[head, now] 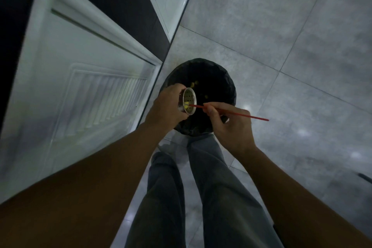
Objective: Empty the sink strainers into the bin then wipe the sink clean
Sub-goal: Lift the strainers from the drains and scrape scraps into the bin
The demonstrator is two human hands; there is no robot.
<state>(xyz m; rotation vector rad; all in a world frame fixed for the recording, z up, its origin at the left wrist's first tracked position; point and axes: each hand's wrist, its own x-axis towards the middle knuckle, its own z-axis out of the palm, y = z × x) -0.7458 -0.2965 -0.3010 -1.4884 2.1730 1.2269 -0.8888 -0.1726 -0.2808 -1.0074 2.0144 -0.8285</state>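
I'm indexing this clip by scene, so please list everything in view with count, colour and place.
bin: one, black with a black liner, on the floor beside the door, below both hands
strainer: one, silvery perforated metal, tilted over the bin
stick: one, thin and red, tip inside the strainer
food scraps: several, yellow, some in the strainer, some in the bin
door: one, white with a louvred lower panel, at left
floor: grey tiles, right and centre
dark object: one, cut off at the right edge, cannot tell what it is
legs: two, grey trousers, bottom centre
left hand: grips the strainer
right hand: pinches the stick
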